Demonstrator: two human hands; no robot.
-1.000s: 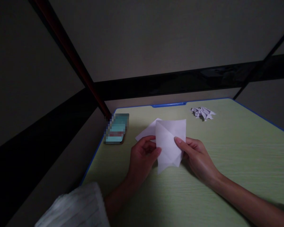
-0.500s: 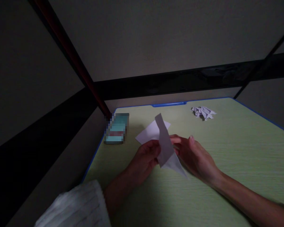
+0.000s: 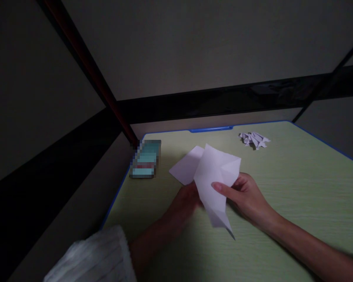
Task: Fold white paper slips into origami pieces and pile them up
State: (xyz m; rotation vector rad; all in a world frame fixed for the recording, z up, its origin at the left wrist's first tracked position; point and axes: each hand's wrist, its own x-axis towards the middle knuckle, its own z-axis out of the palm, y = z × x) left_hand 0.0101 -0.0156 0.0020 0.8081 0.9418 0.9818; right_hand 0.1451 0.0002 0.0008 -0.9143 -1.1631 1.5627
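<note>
Paper (image 3: 213,178) between the hands (image 3: 250,197)

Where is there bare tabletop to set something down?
Widest: the tabletop right of the right hand, bounded by the folded paper pile and the blue right edge. A narrower strip separates the phone from the flat sheet. The middle is crowded: held paper overlaps that sheet in view, left hand alongside.

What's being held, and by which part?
The right hand holds the creased paper by its right side, thumb on its near face. Whether the left hand, partly hidden behind it, also grips cannot be told.
</note>
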